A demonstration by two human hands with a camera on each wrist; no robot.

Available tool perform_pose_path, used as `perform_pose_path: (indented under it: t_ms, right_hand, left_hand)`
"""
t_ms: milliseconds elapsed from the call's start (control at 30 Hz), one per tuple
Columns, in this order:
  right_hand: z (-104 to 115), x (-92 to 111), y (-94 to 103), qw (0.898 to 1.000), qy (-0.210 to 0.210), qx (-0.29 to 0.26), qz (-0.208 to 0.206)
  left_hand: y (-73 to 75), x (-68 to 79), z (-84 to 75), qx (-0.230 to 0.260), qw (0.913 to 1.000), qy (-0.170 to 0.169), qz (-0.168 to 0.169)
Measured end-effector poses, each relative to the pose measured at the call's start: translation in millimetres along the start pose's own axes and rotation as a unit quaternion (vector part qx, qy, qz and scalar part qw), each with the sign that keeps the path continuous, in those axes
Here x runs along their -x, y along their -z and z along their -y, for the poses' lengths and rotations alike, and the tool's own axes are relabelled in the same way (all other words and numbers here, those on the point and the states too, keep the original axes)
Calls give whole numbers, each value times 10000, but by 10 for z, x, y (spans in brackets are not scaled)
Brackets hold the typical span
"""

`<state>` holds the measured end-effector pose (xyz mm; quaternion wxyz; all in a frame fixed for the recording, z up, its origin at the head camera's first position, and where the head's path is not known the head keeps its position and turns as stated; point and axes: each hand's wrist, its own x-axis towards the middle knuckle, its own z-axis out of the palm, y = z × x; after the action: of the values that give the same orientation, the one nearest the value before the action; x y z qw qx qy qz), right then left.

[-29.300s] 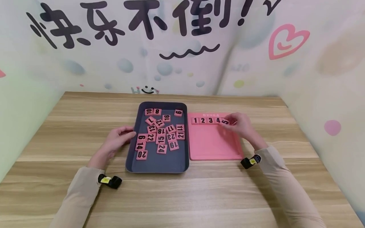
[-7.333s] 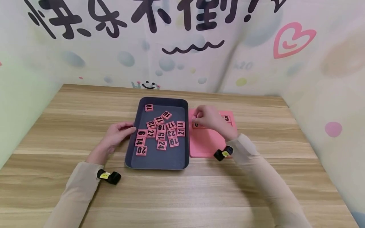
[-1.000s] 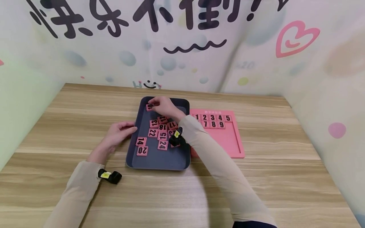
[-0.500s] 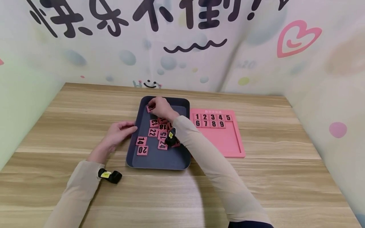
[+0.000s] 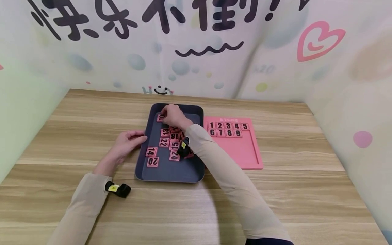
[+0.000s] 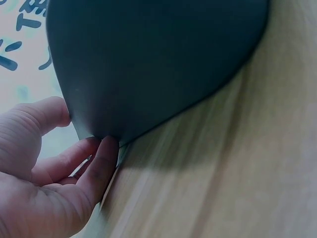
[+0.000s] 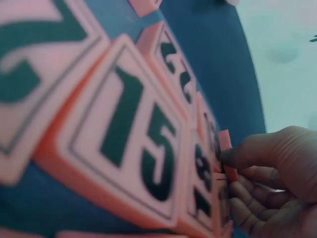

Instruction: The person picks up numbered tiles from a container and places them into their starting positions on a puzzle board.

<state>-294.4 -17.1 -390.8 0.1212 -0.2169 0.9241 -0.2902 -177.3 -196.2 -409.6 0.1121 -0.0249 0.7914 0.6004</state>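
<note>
My right hand (image 5: 174, 116) reaches into the dark grey tray (image 5: 171, 175) and pinches the pink number 10 tile (image 5: 160, 118) near the back left corner. In the right wrist view, thumb and fingertips meet on a thin pink tile edge (image 7: 225, 141). Beside the tray's left side lies my left hand (image 5: 127, 144). Its thumb and fingertips touch the outer wall (image 6: 148, 64) in the left wrist view. Several numbered tiles stay in the tray, among them 15 (image 5: 174, 145), 14 (image 5: 151, 151) and 20 (image 5: 152, 161); my right forearm and wrist camera cover others.
Right of the tray lies a pink board (image 5: 235, 153) with tiles 1 to 5 in its top row and 6 to 9 below. Both stand on a wood-grain table (image 5: 137, 214), with a printed wall cloth (image 5: 196, 78) behind.
Since the oldest frame, tile 5 has been laid down and tiles 6 to 9 now form a second row. In the last second, tile 10 has shifted slightly toward me under my right fingers.
</note>
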Motion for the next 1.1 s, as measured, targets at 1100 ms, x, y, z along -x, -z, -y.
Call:
perform_pose_path:
  t_ms: [1100]
  right_hand:
    - [-1106,1544,945,9861,118,-692,-1509]
  left_hand:
    - [-25,-8,-4,-83,9999,38,-92]
